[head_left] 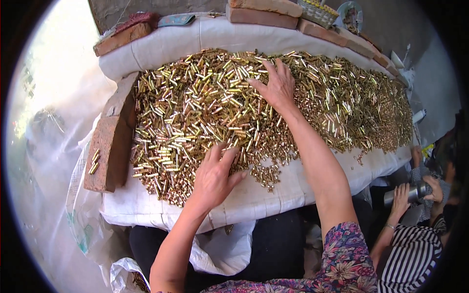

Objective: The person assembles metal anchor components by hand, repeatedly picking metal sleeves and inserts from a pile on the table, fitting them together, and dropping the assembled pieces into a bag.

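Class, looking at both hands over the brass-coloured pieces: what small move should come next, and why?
I'd probably have the left hand nudge the small cluster of pieces back toward the heap: it lies just right of that hand, spread toward the near edge of the white cloth, and the hand looks open.

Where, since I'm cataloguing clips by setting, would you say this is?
Probably a small, makeshift workshop: shiny brass-coloured metal cylinders heaped across a white cloth-like sheet, loose reddish-brown rectangular bricks along two edges, and another person in black-and-white stripes close by.
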Motion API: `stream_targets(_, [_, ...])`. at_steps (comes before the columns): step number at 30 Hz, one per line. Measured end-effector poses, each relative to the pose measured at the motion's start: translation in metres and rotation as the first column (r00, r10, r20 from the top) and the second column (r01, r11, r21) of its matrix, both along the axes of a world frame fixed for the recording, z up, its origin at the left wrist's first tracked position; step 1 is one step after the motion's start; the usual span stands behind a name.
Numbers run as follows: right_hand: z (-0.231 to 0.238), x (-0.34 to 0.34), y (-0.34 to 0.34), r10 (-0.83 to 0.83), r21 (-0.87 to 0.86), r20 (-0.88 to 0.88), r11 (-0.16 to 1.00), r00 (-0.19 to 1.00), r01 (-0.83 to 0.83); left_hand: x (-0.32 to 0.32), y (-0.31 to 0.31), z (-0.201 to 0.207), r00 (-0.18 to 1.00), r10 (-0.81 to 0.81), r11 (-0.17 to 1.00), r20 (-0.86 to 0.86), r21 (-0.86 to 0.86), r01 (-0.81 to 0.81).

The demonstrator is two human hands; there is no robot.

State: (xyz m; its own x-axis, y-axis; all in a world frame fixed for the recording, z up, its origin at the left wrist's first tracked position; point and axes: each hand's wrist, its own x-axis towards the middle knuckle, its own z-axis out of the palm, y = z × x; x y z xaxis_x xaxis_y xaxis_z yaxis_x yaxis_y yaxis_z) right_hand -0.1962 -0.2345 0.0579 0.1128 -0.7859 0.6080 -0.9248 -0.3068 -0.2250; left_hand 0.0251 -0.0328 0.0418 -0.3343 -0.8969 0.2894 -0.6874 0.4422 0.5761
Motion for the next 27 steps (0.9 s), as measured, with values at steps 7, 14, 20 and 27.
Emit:
stream_targets(7, [-0.003,0.01,-0.068,-0.04,0.265,-0.089,0.962,0.995,0.062,-0.043,-0.116,-0.031,0.991,0.104,0.983,0.081,-0.159,-0.091])
stream_targets(14, [-0.016,0.007,-0.052,0.108,0.196,-0.107,0.977,0.988,-0.085,-0.052,-0.139,-0.05,0.995,0.097,0.984,0.028,-0.156,-0.091])
stream_targets(20, [-0.018,0.01,-0.01,0.165,0.173,-0.181,0.976,0.969,-0.134,-0.037,-0.128,-0.049,1.0,-0.004,0.984,0.022,-0.176,0.007])
stream_targets(27, [-0.015,0.008,0.029,0.153,0.189,-0.107,0.973,0.982,-0.131,-0.029,-0.12,-0.046,0.999,-0.045,0.976,0.011,-0.214,0.046])
